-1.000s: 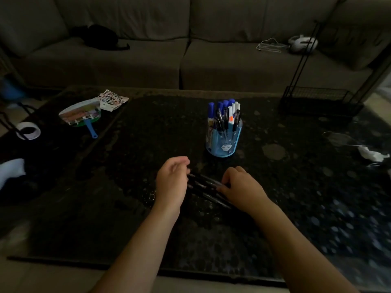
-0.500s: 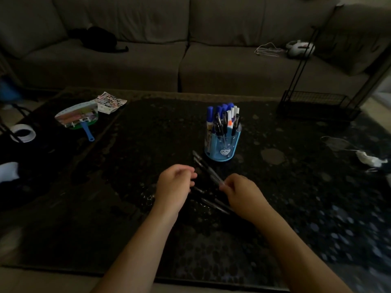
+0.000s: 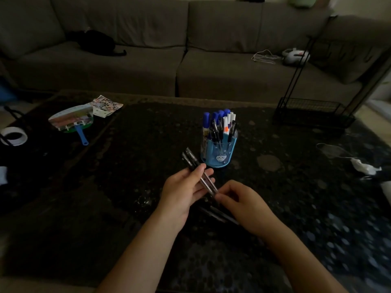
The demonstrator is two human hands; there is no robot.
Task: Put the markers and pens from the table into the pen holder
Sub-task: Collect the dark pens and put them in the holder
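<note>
Head view: left hand (image 3: 186,190) and right hand (image 3: 243,200) grip dark slim pens (image 3: 198,172); bare black speckled tabletop (image 3: 131,166) lies between them and the blue plastic pen holder (image 3: 219,153) just beyond.

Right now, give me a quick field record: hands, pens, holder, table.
left hand: holds a bundle of dark pens, lifted off the table
right hand: pinching the near end of the same bundle
pen holder: blue, upright, already crowded with markers and pens
loose pens: a few on the table under the hands
table: dark, speckled
</note>
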